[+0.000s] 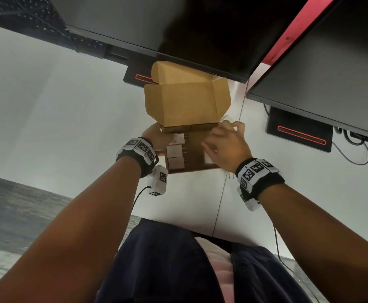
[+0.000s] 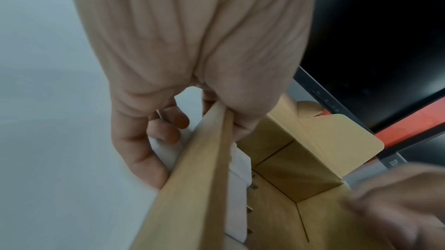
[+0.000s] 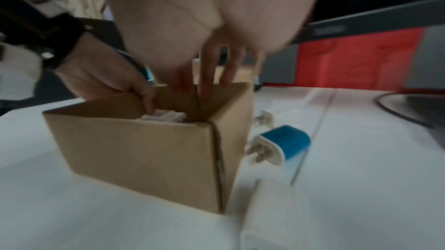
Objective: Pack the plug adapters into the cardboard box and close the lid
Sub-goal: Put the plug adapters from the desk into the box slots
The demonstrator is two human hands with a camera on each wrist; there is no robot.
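Observation:
The open cardboard box (image 1: 191, 170) stands on the white desk with its lid (image 1: 185, 103) raised at the back. Three white plug adapters (image 1: 175, 150) lie in a column along its left inside wall, prongs pointing right. My left hand (image 1: 156, 138) grips the left wall (image 2: 192, 187), thumb inside and fingers curled outside over something white. My right hand (image 1: 226, 145) hovers over the box's right side with fingers (image 3: 207, 75) straight and pointing down; it is blurred and I see nothing in it. A blue-and-white adapter (image 3: 286, 143) lies just right of the box.
More white adapters (image 3: 265, 119) lie on the desk to the right of the box, one (image 3: 272, 216) close in the foreground. Two dark monitors (image 1: 178, 29) overhang the back, their stands (image 1: 298, 132) behind and to the right. A desk seam (image 1: 224, 193) runs beside the box.

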